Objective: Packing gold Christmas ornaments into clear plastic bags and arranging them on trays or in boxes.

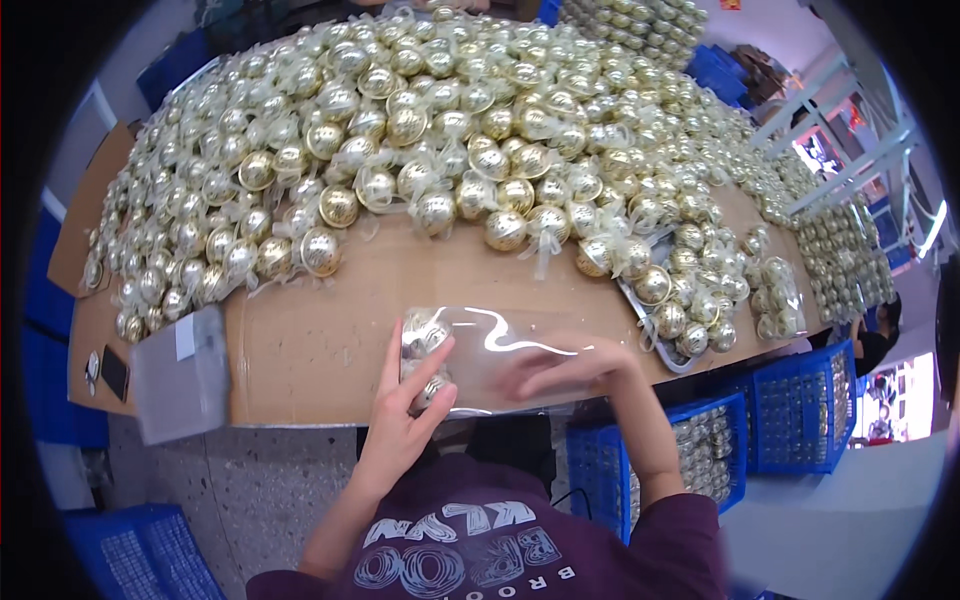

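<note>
1 left hand [404, 408] holds 1 bag [478, 352]; 1 right hand [565, 372] blurs.

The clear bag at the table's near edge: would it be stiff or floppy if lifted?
Probably floppy: the clear bag looks like thin film, with wavy glare across it. It would likely sag toward its left end, where shiny balls show through. Their rounded shape suggests they might roll.

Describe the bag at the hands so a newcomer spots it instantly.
Find the brown table with the big heap of gold balls. At its near edge, the left hand and blurred right hand are at a clear bag. Unlike the flat translucent plastic farther left, it has balls bunched at its left end.
</note>
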Demonstrator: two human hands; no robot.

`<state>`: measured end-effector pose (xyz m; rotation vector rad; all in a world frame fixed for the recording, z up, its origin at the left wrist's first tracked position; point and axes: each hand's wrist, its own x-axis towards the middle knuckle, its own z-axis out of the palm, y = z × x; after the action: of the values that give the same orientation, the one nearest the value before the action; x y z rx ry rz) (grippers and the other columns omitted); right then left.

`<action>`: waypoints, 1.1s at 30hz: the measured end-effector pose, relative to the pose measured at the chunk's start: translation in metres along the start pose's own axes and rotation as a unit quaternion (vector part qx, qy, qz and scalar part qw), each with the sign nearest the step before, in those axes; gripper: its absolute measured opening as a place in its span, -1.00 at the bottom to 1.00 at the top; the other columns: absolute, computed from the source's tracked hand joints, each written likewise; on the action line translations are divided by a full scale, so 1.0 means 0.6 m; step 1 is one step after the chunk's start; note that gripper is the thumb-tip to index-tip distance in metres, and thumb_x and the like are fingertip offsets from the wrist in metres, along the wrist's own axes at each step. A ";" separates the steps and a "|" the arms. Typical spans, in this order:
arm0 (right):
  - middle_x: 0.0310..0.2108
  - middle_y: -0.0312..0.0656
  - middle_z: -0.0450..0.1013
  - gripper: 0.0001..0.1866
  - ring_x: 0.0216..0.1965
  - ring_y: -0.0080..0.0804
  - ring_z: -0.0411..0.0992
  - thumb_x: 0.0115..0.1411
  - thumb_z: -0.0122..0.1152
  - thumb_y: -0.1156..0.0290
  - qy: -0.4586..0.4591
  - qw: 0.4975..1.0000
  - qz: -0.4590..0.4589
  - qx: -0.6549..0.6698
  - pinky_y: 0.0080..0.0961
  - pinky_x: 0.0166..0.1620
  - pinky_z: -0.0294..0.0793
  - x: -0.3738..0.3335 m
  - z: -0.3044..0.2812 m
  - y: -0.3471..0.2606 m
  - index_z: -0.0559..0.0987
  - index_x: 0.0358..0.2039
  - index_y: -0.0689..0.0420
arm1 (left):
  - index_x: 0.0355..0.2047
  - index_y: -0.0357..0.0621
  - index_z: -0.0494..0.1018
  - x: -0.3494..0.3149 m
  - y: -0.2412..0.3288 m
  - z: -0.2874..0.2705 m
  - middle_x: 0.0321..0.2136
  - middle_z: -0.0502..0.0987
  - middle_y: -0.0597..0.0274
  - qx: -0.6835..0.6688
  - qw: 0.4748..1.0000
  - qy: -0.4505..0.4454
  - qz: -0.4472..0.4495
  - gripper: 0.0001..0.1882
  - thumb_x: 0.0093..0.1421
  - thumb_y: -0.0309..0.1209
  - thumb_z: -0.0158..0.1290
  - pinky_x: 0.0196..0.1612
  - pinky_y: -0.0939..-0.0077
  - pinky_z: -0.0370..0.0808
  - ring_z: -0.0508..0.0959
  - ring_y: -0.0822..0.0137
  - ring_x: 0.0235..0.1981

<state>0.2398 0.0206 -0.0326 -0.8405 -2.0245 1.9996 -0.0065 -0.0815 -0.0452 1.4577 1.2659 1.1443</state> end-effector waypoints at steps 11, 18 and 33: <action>-0.47 0.09 0.48 -0.42 -0.40 0.06 0.48 0.05 0.29 -0.07 0.566 0.636 0.179 -0.494 -0.25 -0.32 0.47 0.010 -0.106 0.026 0.51 -0.32 0.30 | 0.07 0.00 0.46 0.006 0.001 0.008 0.31 -0.10 -0.29 0.024 1.000 -0.011 0.007 -0.58 0.17 -0.38 0.11 0.19 0.33 0.24 0.19 -0.05 0.26; -0.08 -0.16 0.39 -0.46 -0.10 -0.44 0.42 -0.02 0.42 0.49 0.495 0.855 -0.101 -0.115 -0.51 -0.07 0.45 -0.073 -0.081 0.064 0.40 -0.03 0.26 | 0.07 -0.02 0.46 0.003 -0.002 0.012 0.31 -0.09 -0.25 0.016 1.000 0.002 0.000 -0.58 0.17 -0.40 0.11 0.18 0.33 0.26 0.20 -0.02 0.26; -0.26 -0.29 0.45 -0.40 -0.26 -0.50 0.43 -0.02 0.38 0.38 0.441 0.862 -0.051 -0.244 -0.58 -0.20 0.46 -0.127 -0.194 -0.104 0.41 0.06 0.24 | 0.07 -0.05 0.46 0.009 -0.007 0.010 0.31 -0.07 -0.23 0.039 0.999 0.010 0.019 -0.59 0.18 -0.41 0.09 0.20 0.33 0.24 0.21 0.01 0.26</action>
<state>0.3441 0.0866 0.0573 -1.3691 -1.8883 0.7401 -0.0010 -0.0759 -0.0501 1.5366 1.3142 1.1501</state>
